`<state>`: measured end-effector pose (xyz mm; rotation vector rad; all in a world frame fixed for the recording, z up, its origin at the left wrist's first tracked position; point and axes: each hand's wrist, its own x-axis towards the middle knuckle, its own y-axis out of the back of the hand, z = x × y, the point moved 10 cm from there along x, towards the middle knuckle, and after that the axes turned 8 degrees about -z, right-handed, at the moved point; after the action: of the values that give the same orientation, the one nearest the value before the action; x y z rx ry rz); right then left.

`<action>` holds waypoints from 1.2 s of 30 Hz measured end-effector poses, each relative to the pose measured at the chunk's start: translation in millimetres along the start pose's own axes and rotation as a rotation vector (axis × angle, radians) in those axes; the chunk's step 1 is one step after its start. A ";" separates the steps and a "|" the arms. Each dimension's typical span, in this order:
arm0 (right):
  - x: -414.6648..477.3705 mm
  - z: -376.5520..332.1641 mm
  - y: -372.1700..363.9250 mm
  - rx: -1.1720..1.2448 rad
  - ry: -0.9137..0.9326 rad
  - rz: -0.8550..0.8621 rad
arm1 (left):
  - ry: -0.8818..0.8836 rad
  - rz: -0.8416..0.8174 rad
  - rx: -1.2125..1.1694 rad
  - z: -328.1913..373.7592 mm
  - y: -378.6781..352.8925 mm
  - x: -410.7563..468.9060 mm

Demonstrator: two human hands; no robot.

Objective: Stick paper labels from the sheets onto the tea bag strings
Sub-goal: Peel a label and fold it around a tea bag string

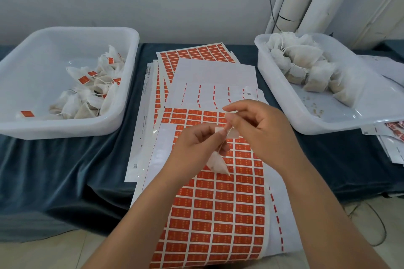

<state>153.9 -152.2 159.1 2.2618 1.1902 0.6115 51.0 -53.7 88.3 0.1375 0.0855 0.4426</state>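
Two hands meet over the label sheet near the table front edge, centre. L hand pinches the string, tea bag dangling below; R hand pinches a pale label onto it, other fingers loosely curled. Bag prob. light, soft, easily torn: hold by string, not pouch. Left tray and right tray sit at side edges.

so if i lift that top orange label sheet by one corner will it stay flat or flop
Probably floppy: the top label sheet already bends down over the table edge, so held by a corner it would likely droop. It looks thin and light, and its glossy backing may slide on the sheets beneath.
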 end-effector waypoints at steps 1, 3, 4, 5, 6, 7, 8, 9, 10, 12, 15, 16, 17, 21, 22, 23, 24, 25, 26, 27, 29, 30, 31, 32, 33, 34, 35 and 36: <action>0.9 -0.6 -0.5 -0.019 0.003 -0.005 | -0.011 -0.003 0.032 1.1 0.9 0.1; 2.5 -1.5 -2.1 -0.052 0.007 -0.017 | -0.033 0.004 0.089 2.6 3.0 1.1; 3.0 -1.6 -2.9 -0.065 0.010 -0.021 | -0.047 0.006 0.119 3.5 3.7 1.6; 3.2 -1.5 -3.6 -0.080 0.012 -0.022 | -0.060 0.007 0.152 4.6 4.0 2.0; 3.4 -1.1 -4.2 -0.096 0.014 -0.021 | -0.073 0.007 0.187 5.5 4.2 2.2; 3.4 -0.6 -4.8 -0.113 0.016 -0.019 | -0.088 0.006 0.221 6.6 4.5 2.5; 3.4 0.1 -5.3 -0.130 0.017 -0.015 | -0.101 0.004 0.254 8.0 4.6 2.5; 3.3 0.9 -5.9 -0.148 0.018 -0.010 | -0.113 0.003 0.286 9.3 4.8 2.3; 3.4 1.7 -6.6 -0.164 0.019 -0.007 | -0.124 -0.001 0.316 10.6 4.6 2.1; 3.6 2.8 -8.9 -0.188 0.026 -0.005 | -0.151 -0.016 0.370 14.1 2.9 1.1; 4.8 2.7 -12.4 -0.222 0.049 -0.005 | -0.184 -0.035 0.471 21.2 -0.9 -1.1; 5.5 3.0 -13.4 -0.229 0.053 -0.006 | -0.197 -0.042 0.506 22.8 -2.1 -2.0; 6.2 3.7 -14.6 -0.232 0.056 -0.007 | -0.209 -0.049 0.540 23.8 -3.4 -3.0; 7.1 9.8 -20.3 -0.224 0.041 -0.005 | -0.263 -0.050 0.657 25.6 -4.9 -4.2; 6.7 11.6 -21.5 -0.208 0.034 0.000 | -0.274 -0.053 0.675 26.3 -5.6 -5.5; 6.1 13.6 -22.7 -0.183 0.028 0.007 | -0.288 -0.059 0.690 26.9 -7.1 -8.4; 5.5 15.7 -23.8 -0.155 0.021 0.016 | -0.296 -0.068 0.697 26.7 -7.9 -9.6; 4.8 17.5 -24.8 -0.134 0.015 0.028 | -0.302 -0.074 0.680 25.5 -6.1 -11.2; 3.7 18.7 -25.0 -0.123 0.012 0.046 | -0.286 -0.084 0.630 22.3 -4.7 -10.9; 1.9 19.0 -24.1 -0.118 0.017 0.076 | -0.224 -0.100 0.531 14.3 -2.5 -7.9; -3.3 16.1 -19.4 -0.115 0.050 0.164 | 0.080 -0.086 0.230 -16.0 7.6 6.3; -6.0 14.0 -17.0 -0.115 0.070 0.210 | 0.263 -0.062 0.101 -33.4 10.8 8.0; -8.7 11.7 -15.4 -0.113 0.091 0.250 | 0.358 -0.058 0.012 -42.4 10.0 5.8; -11.1 9.1 -14.6 -0.110 0.112 0.282 | 0.348 -0.058 -0.065 -41.6 6.7 3.7; -13.3 6.3 -14.2 -0.109 0.132 0.310 | 0.304 -0.055 -0.159 -37.8 3.0 1.0; -15.4 3.5 -14.1 -0.113 0.151 0.336 | 0.277 -0.062 -0.281 -35.0 -1.0 -2.4; -17.1 0.7 -14.2 -0.118 0.169 0.359 | 0.274 -0.079 -0.431 -35.6 -5.4 -6.7; -18.6 -1.6 -14.2 -0.125 0.186 0.380 | 0.283 -0.103 -0.571 -36.4 -10.8 -8.3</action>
<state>134.6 -160.7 148.8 2.3785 0.7755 1.0289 43.9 -62.8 51.1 -0.4909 0.2392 0.3666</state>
